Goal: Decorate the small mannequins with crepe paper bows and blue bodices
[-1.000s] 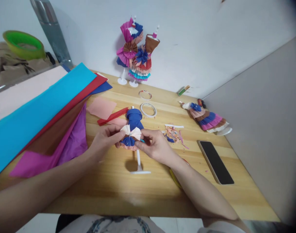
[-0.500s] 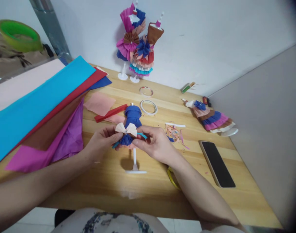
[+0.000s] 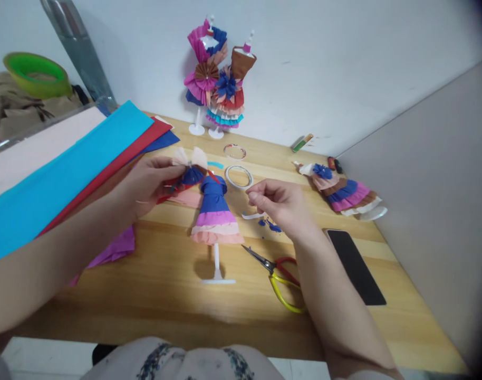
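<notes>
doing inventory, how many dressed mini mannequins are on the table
4: magenta mannequin and brown-topped mannequin by the wall, blue-topped mannequin standing at centre, lying mannequin at right.

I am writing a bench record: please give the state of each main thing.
Left hand: grip closed on the bow
Right hand: grip pinched, contents unclear
Scissors: lying, blades closed or nearly
Phone: flat, screen dark
Blue-topped dress stand: upright
Right-side dress stand: lying down
Rear dress stands: upright

Pleated paper bow (image 3: 191,167), matt paper dress (image 3: 215,209), smooth wooden tabletop (image 3: 157,295), metal scissor blades (image 3: 259,257)
</notes>
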`<state>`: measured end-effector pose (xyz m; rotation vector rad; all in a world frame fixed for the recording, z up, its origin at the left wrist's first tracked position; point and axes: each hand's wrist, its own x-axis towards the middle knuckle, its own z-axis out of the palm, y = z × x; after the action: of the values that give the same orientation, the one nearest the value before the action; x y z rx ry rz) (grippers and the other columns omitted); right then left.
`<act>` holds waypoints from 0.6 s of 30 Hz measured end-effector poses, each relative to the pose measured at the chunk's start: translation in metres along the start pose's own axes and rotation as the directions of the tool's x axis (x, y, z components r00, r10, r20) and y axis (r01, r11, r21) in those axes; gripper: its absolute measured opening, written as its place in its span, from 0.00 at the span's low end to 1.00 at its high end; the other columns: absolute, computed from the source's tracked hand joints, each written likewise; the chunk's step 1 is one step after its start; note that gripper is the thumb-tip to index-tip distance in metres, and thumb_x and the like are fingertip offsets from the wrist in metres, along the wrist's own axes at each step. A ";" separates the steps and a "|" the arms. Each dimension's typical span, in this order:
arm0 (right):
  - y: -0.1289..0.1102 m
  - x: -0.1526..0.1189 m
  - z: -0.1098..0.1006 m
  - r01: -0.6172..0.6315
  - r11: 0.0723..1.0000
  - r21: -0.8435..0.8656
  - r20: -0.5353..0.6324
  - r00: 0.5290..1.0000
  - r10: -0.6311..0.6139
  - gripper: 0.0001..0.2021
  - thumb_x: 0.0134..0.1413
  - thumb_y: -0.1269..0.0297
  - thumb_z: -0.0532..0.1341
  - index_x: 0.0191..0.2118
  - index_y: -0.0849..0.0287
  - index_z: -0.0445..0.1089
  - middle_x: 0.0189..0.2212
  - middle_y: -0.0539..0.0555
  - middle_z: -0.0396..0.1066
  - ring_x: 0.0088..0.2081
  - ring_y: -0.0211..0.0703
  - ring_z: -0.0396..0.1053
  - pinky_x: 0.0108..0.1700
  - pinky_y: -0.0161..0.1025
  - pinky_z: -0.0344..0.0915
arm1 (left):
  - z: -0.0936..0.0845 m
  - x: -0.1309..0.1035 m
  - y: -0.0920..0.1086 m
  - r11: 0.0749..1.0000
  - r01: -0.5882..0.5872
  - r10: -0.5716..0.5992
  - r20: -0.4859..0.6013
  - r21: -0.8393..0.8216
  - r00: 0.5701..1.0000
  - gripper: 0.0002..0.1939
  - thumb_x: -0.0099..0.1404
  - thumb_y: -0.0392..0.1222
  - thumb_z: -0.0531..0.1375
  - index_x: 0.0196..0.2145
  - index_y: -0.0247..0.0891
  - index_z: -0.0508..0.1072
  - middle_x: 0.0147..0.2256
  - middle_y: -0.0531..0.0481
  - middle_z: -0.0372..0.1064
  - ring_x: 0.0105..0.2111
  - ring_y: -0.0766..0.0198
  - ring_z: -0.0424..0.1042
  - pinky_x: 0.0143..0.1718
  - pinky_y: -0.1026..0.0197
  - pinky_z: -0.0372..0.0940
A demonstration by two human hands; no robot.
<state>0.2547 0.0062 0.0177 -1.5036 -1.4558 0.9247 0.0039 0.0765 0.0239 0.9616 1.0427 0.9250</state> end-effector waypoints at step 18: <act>0.015 0.047 0.023 0.032 0.946 -0.322 0.226 0.973 0.044 0.21 0.54 0.48 0.55 0.22 0.61 0.68 0.17 0.49 0.61 0.22 0.35 0.56 0.25 0.35 0.50 | 0.019 0.040 -0.055 0.953 0.299 -0.302 0.238 0.048 0.923 0.09 0.53 0.37 0.68 0.23 0.29 0.73 0.16 0.49 0.67 0.15 0.71 0.64 0.14 0.71 0.56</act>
<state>0.2422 0.0553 -0.0035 -1.6784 -1.8456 0.9195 0.0396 0.0939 -0.0348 0.8691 0.9535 0.5326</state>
